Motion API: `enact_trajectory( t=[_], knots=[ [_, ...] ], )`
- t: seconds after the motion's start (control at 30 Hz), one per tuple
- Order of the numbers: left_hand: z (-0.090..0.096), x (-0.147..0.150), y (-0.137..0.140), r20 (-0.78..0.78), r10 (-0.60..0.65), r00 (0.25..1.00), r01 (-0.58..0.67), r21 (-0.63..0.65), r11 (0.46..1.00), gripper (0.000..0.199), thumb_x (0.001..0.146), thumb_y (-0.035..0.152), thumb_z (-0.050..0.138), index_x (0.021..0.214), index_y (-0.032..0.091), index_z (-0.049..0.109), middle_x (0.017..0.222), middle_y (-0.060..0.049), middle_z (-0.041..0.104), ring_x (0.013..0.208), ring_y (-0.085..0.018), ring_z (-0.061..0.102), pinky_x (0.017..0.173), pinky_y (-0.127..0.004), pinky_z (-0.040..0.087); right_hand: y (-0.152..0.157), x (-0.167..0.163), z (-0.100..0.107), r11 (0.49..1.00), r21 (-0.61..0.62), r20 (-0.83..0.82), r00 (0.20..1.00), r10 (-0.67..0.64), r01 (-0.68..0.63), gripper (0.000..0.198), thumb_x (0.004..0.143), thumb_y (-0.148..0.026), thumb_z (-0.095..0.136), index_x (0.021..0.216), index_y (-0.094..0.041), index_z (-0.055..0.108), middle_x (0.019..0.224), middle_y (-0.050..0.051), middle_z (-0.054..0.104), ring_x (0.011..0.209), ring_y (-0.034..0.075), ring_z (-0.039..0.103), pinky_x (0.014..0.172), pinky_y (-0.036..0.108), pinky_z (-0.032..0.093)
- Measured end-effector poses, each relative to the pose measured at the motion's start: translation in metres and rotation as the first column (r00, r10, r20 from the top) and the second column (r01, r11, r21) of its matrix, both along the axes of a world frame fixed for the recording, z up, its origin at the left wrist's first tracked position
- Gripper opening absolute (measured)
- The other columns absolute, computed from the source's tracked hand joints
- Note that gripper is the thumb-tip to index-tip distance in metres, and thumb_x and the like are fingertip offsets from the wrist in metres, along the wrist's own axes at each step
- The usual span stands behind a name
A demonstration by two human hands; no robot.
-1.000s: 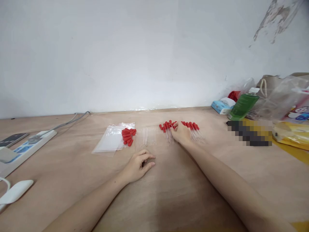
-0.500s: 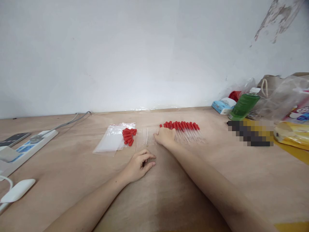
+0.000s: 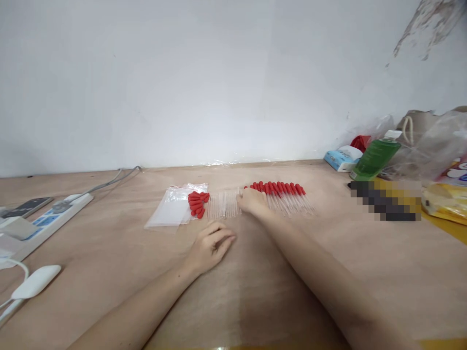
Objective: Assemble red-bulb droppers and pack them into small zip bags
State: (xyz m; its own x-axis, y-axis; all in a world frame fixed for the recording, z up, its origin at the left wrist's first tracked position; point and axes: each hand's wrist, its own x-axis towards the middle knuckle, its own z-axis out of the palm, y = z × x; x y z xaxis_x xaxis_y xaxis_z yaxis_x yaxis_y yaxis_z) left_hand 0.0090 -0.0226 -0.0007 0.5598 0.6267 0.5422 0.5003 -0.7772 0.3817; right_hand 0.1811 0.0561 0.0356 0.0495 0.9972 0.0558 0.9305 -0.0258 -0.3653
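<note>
My right hand (image 3: 251,200) is closed in a pinch at the right end of a row of clear glass dropper tubes (image 3: 222,205). A thin clear tube shows at its fingertips. To its right lie several glass droppers (image 3: 284,194) fitted with red rubber bulbs, partly hidden by the hand. My left hand (image 3: 211,245) rests nearer on the table, thumb and fingertips brought together with nothing visible in them. Loose red rubber bulbs (image 3: 197,204) are piled left of the bare tubes, on the edge of a clear plastic bag (image 3: 168,211).
At left are a white power strip (image 3: 49,221), a phone (image 3: 29,206) and a white plug-like piece (image 3: 36,282). On the right stand a blue tissue pack (image 3: 339,159), a leaning green bottle (image 3: 375,156) and plastic bags (image 3: 441,146). A wall closes the table's back.
My left thumb and fingertips have come together. My right hand stays at the tubes, and a tube now shows at its fingertips. The whole view has shifted slightly.
</note>
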Motion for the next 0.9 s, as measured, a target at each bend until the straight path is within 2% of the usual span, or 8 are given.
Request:
enact_trajectory(
  t=[0.07,0.13,0.2,0.27,0.43,0.57,0.7,0.9],
  knots=[
    [0.005,-0.011,0.006,0.034,0.116,0.993,-0.12,0.212,0.97,0.014,0.079,0.021,0.054,0.089,0.022,0.064,0.082,-0.005,0.059,0.078,-0.017,0.051,0.074,-0.031,0.04,-0.015,0.013,-0.001,0.997,0.071,-0.013,0.999,0.033,-0.032,0.029,0.085,-0.03,0.033,0.084,-0.016,0.059,0.084,0.013,0.064,0.079,0.023,0.06,0.067,0.032,0.037],
    [0.016,-0.023,0.017,0.037,0.276,0.96,-0.273,0.328,0.904,0.012,0.078,0.023,0.055,0.085,0.023,0.065,0.082,-0.005,0.059,0.08,-0.018,0.052,0.078,-0.034,0.038,-0.032,0.031,-0.007,0.976,0.206,-0.036,0.996,0.078,-0.069,0.026,0.086,-0.03,0.033,0.083,-0.016,0.055,0.078,0.01,0.063,0.07,0.02,0.059,0.061,0.028,0.036],
    [0.029,-0.032,0.033,0.064,0.477,0.877,-0.468,0.347,0.813,0.011,0.078,0.026,0.054,0.082,0.021,0.064,0.082,-0.005,0.059,0.085,-0.021,0.051,0.082,-0.036,0.035,-0.049,0.051,-0.016,0.951,0.285,-0.064,0.987,0.144,-0.12,0.021,0.086,-0.029,0.035,0.08,-0.017,0.052,0.073,0.007,0.062,0.065,0.017,0.056,0.058,0.026,0.035],
    [0.042,-0.036,0.053,-0.006,0.562,0.827,-0.528,0.337,0.779,0.015,0.079,0.028,0.052,0.082,0.021,0.064,0.085,-0.005,0.06,0.089,-0.022,0.05,0.083,-0.036,0.034,-0.064,0.069,-0.025,0.92,0.338,-0.084,0.967,0.24,-0.199,0.02,0.085,-0.03,0.036,0.078,-0.018,0.051,0.072,0.005,0.061,0.065,0.016,0.055,0.057,0.025,0.036],
    [0.059,-0.032,0.103,-0.303,0.597,0.743,-0.516,0.308,0.799,0.018,0.08,0.027,0.049,0.078,0.021,0.066,0.091,-0.005,0.063,0.092,-0.022,0.05,0.083,-0.036,0.03,-0.082,0.094,-0.043,0.806,0.489,-0.016,0.92,0.391,-0.334,0.021,0.086,-0.033,0.038,0.085,-0.02,0.055,0.077,0.004,0.063,0.073,0.017,0.056,0.073,0.032,0.037],
    [0.057,-0.025,0.122,-0.507,0.59,0.628,-0.555,0.239,0.797,0.023,0.076,0.035,0.053,0.07,0.019,0.068,0.098,-0.009,0.062,0.098,-0.028,0.048,0.085,-0.041,0.028,-0.081,0.096,-0.049,0.793,0.514,0.004,0.926,0.379,-0.327,0.024,0.086,-0.034,0.039,0.097,-0.02,0.056,0.079,0.005,0.064,0.078,0.018,0.058,0.075,0.034,0.038],
    [0.051,-0.025,0.126,-0.517,0.576,0.634,-0.567,0.195,0.8,0.025,0.074,0.035,0.054,0.06,0.018,0.066,0.096,-0.01,0.061,0.097,-0.029,0.049,0.084,-0.041,0.031,-0.081,0.095,-0.05,0.781,0.519,0.026,0.919,0.393,-0.348,0.026,0.087,-0.033,0.039,0.1,-0.02,0.057,0.078,0.004,0.064,0.076,0.018,0.058,0.074,0.032,0.039],
    [0.043,-0.029,0.128,-0.464,0.569,0.679,-0.571,0.155,0.806,0.021,0.077,0.028,0.048,0.067,0.017,0.064,0.084,-0.008,0.061,0.082,-0.021,0.056,0.075,-0.031,0.041,-0.083,0.095,-0.049,0.764,0.511,0.047,0.9,0.433,-0.394,0.028,0.087,-0.031,0.039,0.103,-0.019,0.057,0.078,0.004,0.064,0.075,0.017,0.057,0.073,0.031,0.04]
  ],
)
